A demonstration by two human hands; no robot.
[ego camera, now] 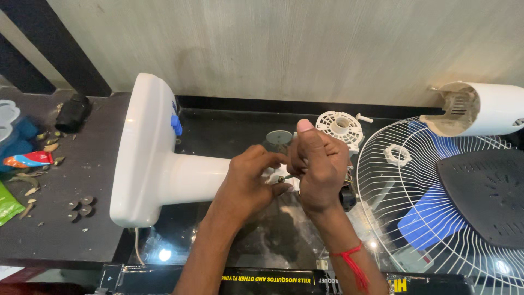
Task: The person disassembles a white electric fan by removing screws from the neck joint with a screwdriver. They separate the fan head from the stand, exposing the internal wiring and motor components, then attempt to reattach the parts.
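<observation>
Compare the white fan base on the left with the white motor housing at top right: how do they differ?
The fan base lies on its side, a broad flat foot with a stem toward the hands; the motor housing is a short cylinder. The base bears blue buttons; the housing shows an open, dusty end. Both are white plastic.

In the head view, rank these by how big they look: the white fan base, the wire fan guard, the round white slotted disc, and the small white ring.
Largest to smallest:
1. wire fan guard, partly cut off by the frame
2. fan base
3. slotted disc
4. white ring
The guard and base are close; the guard looks wider.
</observation>
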